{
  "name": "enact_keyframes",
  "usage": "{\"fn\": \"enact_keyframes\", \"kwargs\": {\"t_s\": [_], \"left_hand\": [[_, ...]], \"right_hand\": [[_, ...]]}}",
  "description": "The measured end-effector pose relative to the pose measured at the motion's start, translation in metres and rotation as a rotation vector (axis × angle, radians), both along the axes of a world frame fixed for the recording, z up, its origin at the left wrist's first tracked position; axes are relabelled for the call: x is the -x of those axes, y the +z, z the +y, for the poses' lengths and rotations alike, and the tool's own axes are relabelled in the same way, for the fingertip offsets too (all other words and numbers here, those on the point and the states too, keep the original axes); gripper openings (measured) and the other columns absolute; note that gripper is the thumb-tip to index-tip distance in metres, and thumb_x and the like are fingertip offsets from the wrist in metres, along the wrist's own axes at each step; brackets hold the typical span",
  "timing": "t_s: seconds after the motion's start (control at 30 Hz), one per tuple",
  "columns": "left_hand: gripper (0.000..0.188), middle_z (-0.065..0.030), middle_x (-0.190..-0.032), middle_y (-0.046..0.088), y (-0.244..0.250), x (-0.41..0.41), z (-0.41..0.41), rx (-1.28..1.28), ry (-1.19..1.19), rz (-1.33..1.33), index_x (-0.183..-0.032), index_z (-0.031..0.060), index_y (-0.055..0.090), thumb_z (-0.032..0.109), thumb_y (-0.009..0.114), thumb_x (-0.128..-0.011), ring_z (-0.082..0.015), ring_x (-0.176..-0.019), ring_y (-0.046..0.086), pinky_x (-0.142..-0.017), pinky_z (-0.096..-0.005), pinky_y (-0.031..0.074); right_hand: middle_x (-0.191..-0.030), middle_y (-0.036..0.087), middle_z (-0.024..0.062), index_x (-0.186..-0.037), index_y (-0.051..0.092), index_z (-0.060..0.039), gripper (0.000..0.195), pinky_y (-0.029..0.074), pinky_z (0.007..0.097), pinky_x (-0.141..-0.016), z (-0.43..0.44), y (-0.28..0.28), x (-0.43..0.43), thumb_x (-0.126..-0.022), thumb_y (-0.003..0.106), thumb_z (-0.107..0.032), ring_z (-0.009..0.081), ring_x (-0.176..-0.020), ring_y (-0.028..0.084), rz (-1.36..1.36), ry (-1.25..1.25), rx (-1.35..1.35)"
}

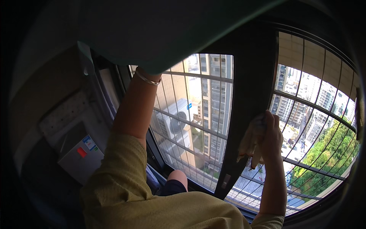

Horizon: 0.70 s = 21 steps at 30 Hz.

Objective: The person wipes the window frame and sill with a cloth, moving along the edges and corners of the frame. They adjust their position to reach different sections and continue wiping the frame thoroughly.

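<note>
My right hand point(271, 140) grips a pale, crumpled cloth point(251, 134) at the edge of the dark window frame point(248, 86). The cloth's loose end hangs below my fingers and has a reddish-brown edge. My left forearm point(135, 111), with a silver bangle point(147, 78) at the wrist, reaches up. Beyond the bangle, my left hand is out of view behind a dark, teal-edged sheet point(160, 37), too dim to identify. A glass window pane point(211, 120) lies between my arms. Right of the frame is a barred opening point(314, 128).
Metal security bars point(200, 75) run outside the window, high above the ground. Outdoor air-conditioner units point(175, 120) stand beyond them. A grey box-like thing point(77, 160) with stickers is at left, near a purplish curtain point(104, 91). My bent knee point(177, 176) is by the lower frame.
</note>
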<state>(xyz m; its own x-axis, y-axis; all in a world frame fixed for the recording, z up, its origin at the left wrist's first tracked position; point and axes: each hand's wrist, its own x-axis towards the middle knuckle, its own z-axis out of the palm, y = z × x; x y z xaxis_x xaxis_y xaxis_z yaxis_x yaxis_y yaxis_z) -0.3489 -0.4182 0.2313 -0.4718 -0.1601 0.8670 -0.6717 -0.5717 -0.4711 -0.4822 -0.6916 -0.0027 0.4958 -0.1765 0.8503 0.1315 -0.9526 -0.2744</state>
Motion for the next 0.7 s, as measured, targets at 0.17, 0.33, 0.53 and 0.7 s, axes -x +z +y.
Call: {"fn": "enact_keyframes", "kwargs": {"t_s": [0.17, 0.33, 0.53, 0.7], "left_hand": [[0.012, -0.013, -0.083, 0.066, 0.006, 0.019, 0.004, -0.018, -0.037, 0.121, -0.098, 0.0013, 0.062, 0.009, 0.06, -0.09, -0.0217, -0.073, 0.066, -0.064, -0.0305, 0.051], [0.008, -0.016, -0.077, 0.065, 0.017, 0.017, -0.01, 0.026, -0.078, 0.085, -0.093, -0.0008, 0.064, 0.002, 0.063, -0.085, -0.0259, -0.064, 0.065, -0.055, -0.0327, 0.05], [0.014, -0.0062, -0.072, 0.066, 0.028, -0.021, 0.004, 0.008, 0.124, -0.164, -0.1, 0.0057, 0.062, 0.013, 0.065, -0.088, -0.0175, -0.06, 0.065, -0.052, -0.0246, 0.049], [0.014, -0.0077, -0.077, 0.068, 0.03, -0.033, 0.004, -0.014, -0.161, -0.161, -0.101, 0.0045, 0.062, 0.01, 0.065, -0.088, -0.0135, -0.065, 0.066, -0.056, -0.025, 0.051]], "right_hand": [[-0.111, 0.052, 0.0144, -0.129, 0.044, -0.0064, 0.06, 0.055, 0.0444, -0.072, 0.002, 0.002, 0.003, -0.072, 0.061, 0.004, 0.0364, -0.093, 0.064, 0.013, -0.004, 0.0], [-0.11, 0.051, 0.014, -0.128, 0.044, -0.0069, 0.058, 0.056, 0.0448, -0.071, -0.003, -0.002, 0.0, -0.073, 0.061, 0.003, 0.0364, -0.091, 0.064, -0.011, -0.015, 0.017], [-0.11, 0.051, 0.0139, -0.129, 0.043, -0.0073, 0.054, 0.056, 0.045, -0.067, -0.001, 0.0, 0.0, -0.078, 0.061, -0.007, 0.0353, -0.089, 0.064, -0.013, -0.018, 0.008], [-0.11, 0.051, 0.0138, -0.129, 0.043, -0.008, 0.054, 0.055, 0.0442, -0.067, -0.002, -0.004, -0.005, -0.079, 0.062, -0.011, 0.0349, -0.089, 0.064, -0.029, 0.018, 0.0]]}}
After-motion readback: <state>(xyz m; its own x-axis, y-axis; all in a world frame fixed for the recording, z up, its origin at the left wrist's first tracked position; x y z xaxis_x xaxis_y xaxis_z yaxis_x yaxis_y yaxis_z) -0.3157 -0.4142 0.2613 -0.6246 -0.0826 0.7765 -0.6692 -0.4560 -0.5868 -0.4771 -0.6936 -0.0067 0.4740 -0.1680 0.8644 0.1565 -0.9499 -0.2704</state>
